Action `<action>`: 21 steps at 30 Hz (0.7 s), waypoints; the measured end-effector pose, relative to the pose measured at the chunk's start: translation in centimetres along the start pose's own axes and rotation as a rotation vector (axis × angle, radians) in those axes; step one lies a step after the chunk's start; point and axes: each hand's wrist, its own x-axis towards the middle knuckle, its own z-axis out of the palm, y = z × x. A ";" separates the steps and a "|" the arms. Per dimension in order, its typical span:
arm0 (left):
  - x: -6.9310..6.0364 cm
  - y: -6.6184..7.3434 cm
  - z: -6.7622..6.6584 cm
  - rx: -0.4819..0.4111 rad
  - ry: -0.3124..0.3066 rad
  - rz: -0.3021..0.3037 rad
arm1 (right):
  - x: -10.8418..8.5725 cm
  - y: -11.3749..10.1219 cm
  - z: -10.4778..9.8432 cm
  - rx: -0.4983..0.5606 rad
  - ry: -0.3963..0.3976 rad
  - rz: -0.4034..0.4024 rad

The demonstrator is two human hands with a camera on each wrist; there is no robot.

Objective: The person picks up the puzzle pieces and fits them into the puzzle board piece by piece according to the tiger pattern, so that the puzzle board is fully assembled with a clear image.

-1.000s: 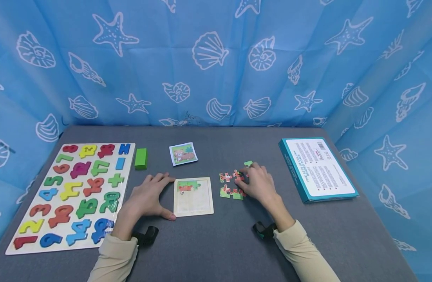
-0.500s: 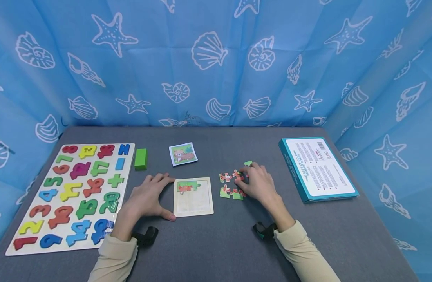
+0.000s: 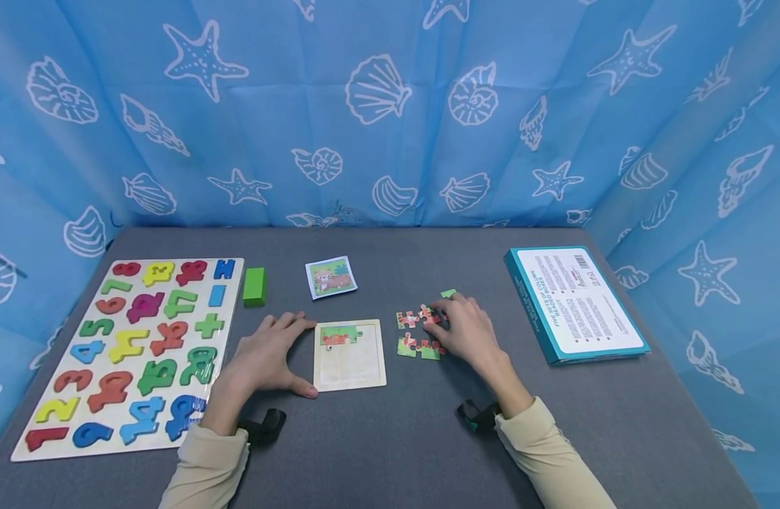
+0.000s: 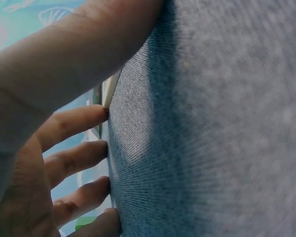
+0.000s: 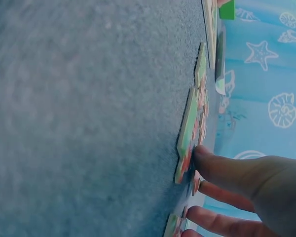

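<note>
A square wooden puzzle tray (image 3: 351, 369) lies flat in the head view, a joined green and red section (image 3: 340, 335) in its upper left. My left hand (image 3: 265, 357) rests at the tray's left side, the thumb by the lower corner and the index fingertip by the upper one. To the right, loose jigsaw pieces (image 3: 406, 346) lie in a group. Over their right side is my right hand (image 3: 469, 332), thumb and fingers loosely bent and touching among them. In the right wrist view, the thumb (image 5: 222, 168) meets a piece (image 5: 188, 123). Some pieces are partly hidden beneath the hand.
A picture card (image 3: 331, 278) lies behind the tray. At the left are a green block (image 3: 254, 286) and a number board (image 3: 106, 339) with coloured digits. A teal box (image 3: 577, 304) lies at the right. A blue curtain (image 3: 377, 155) hangs behind the grey table (image 3: 377, 452).
</note>
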 end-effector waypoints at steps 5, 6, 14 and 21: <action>0.0 0.0 0.0 0.000 0.003 0.004 | 0.0 0.0 -0.2 -0.002 -0.001 -0.001; 0.0 0.0 0.0 0.000 0.003 0.005 | 0.0 0.0 -0.2 -0.004 0.002 -0.001; 0.0 0.0 0.0 -0.004 -0.003 0.001 | -0.1 -0.2 -0.2 0.002 0.000 0.007; 0.1 0.0 0.1 -0.006 -0.002 0.002 | -0.2 -0.4 0.0 0.010 -0.006 -0.004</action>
